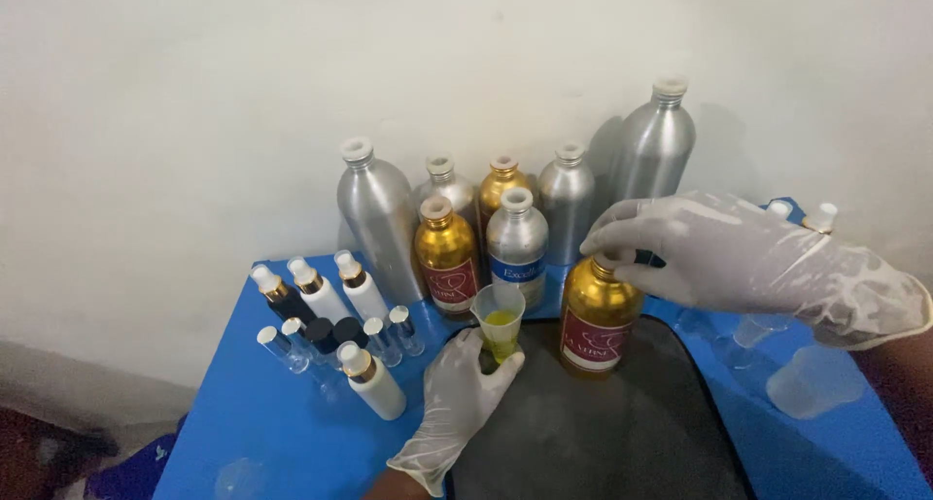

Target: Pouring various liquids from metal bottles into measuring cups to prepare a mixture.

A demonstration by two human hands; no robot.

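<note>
My left hand, in a white glove, holds a small clear measuring cup with yellow liquid in its bottom. It stands over the front of a dark mat. My right hand, also gloved, has its fingertips closed on the neck and cap of a gold metal bottle with a red label. That bottle stands upright on the mat, just right of the cup.
Several silver and gold metal bottles stand in rows against the wall on a blue table. Small spray bottles cluster at the left. A clear plastic cup and more small bottles sit at the right.
</note>
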